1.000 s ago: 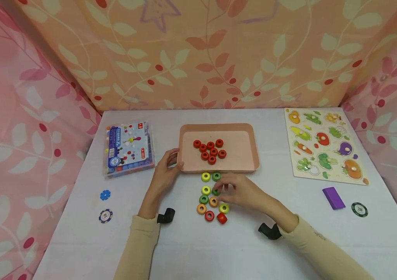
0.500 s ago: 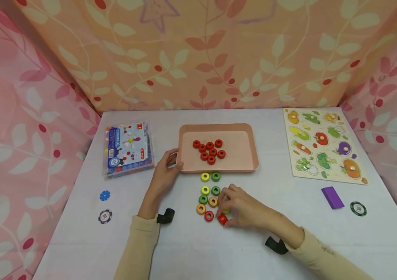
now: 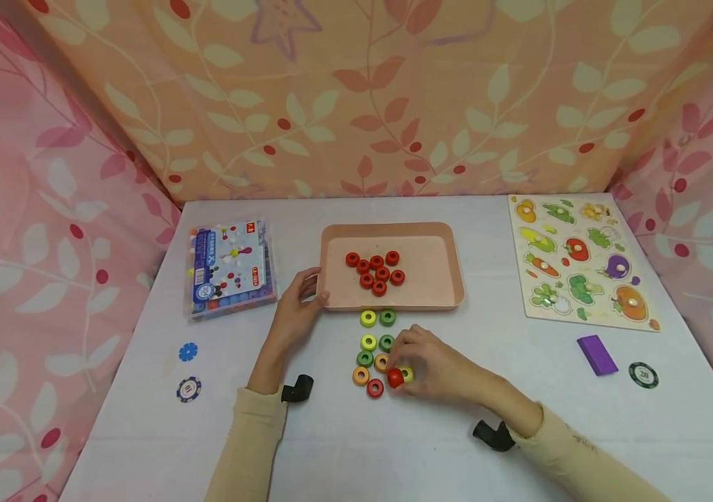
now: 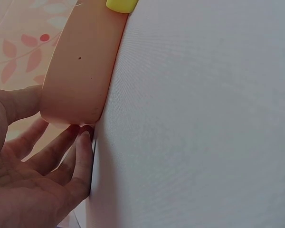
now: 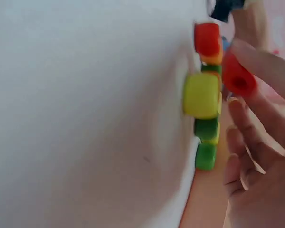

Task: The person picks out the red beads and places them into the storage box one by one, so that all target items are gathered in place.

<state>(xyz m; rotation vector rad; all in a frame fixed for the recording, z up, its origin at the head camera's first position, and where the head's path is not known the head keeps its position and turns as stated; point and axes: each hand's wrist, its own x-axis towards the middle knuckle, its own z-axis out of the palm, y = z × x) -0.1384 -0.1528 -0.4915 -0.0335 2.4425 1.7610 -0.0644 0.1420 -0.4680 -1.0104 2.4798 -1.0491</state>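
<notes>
A pink tray holds several red beads. At its left front corner my left hand grips the wall; in the left wrist view thumb and fingers of that hand meet the tray's end. My right hand pinches a red bead between thumb and forefinger, raised off the cloth. Below that hand lies a yellow-green bead, partly covered in the head view. In front of the tray are more beads: green, yellow, orange and one red.
On the left stand a clear plastic box of coloured pieces, a blue disc and a poker chip. To the right lie a vegetable puzzle board, a purple block and a dark green chip.
My right hand has come down from the green beads to the near red bead, taken it and lifted it slightly up and left. The left hand stays at the tray corner.
</notes>
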